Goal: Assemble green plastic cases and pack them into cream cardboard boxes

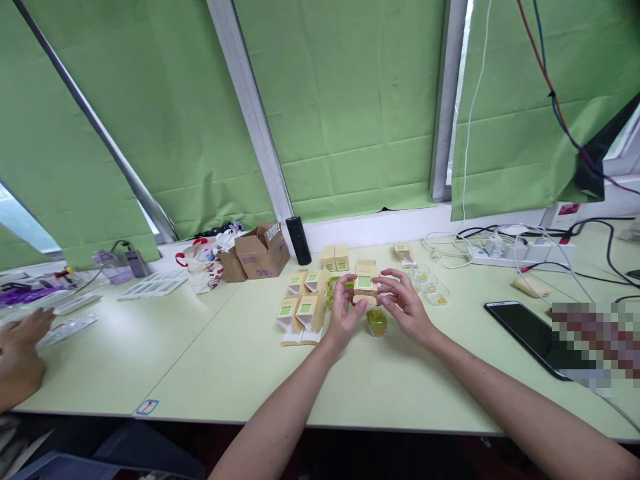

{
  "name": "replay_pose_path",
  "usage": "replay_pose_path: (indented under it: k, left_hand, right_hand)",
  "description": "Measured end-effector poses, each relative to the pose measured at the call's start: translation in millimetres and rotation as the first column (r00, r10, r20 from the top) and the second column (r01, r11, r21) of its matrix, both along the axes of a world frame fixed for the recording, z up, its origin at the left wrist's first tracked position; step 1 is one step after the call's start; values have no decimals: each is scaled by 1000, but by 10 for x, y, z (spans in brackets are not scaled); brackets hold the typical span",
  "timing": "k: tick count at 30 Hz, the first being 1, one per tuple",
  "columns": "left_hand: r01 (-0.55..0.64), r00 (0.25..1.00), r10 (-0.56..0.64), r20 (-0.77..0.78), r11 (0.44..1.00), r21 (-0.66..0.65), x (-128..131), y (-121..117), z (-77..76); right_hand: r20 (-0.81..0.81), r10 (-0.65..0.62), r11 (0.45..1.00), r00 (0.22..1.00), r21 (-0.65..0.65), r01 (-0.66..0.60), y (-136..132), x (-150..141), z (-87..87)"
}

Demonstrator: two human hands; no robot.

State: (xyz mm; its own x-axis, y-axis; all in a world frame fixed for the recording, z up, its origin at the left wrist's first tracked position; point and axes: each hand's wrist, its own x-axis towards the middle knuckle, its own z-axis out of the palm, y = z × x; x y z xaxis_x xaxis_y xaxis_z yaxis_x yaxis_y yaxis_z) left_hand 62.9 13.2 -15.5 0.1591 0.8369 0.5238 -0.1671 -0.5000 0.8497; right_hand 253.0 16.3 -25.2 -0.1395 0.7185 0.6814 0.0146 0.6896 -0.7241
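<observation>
A small cream cardboard box (365, 293) with a green square on its front is held up over the table, its top flap raised. My left hand (344, 312) grips its left side, fingers behind and thumb in front. On the other side, the fingers of my right hand (406, 308) close on the right edge. Just below the box stands a small clear jar (377, 323) with yellow-green contents. Left of my hands are several similar open boxes (306, 308). Green jars (332, 288) are partly hidden behind my left hand, and clear containers (436, 293) sit beyond my right.
A black cylinder (299, 241) and a brown carton (262, 251) stand at the back. A power strip (520, 256) with cables lies at the back right, near a phone (530, 337). Another person's hand (23, 353) rests at the far left, near white trays (153, 285).
</observation>
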Motion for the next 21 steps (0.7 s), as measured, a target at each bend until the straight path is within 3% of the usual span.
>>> replay_pose_path:
  k: [21]
  left_hand:
    - [-22, 1000, 22, 0, 999, 33, -8, 55, -48]
  right_hand:
    - [31, 29, 999, 999, 46, -30, -33, -4, 9]
